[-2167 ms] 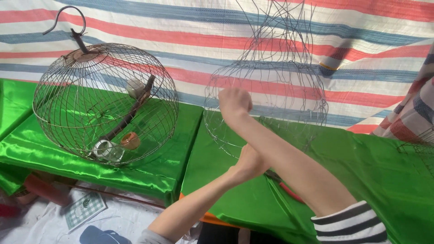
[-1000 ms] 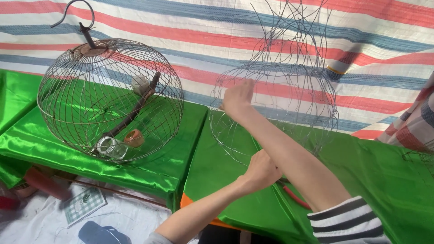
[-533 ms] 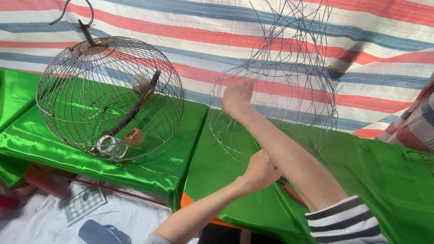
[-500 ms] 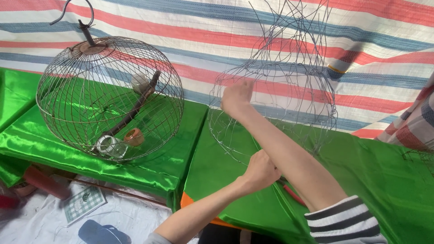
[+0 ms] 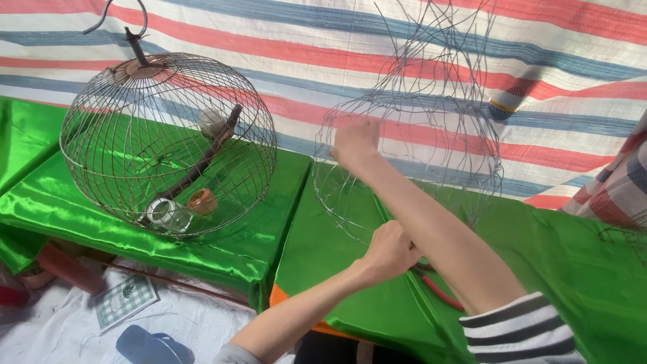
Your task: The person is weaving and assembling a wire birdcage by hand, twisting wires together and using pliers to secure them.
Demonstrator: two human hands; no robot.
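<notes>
Right hand (image 5: 355,143) grips wire frame (image 5: 411,145) rim; left hand (image 5: 391,251) at lower edge.

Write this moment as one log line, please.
right hand: grips unfinished wire cage | left hand: holds pliers at its lower edge | finished cage: untouched on green cloth

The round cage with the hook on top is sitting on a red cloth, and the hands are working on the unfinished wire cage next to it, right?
Not quite. In the head view the round cage sits on a green cloth, not a red one. The rest holds: the right hand and left hand are on the unfinished wire cage beside it.
</notes>
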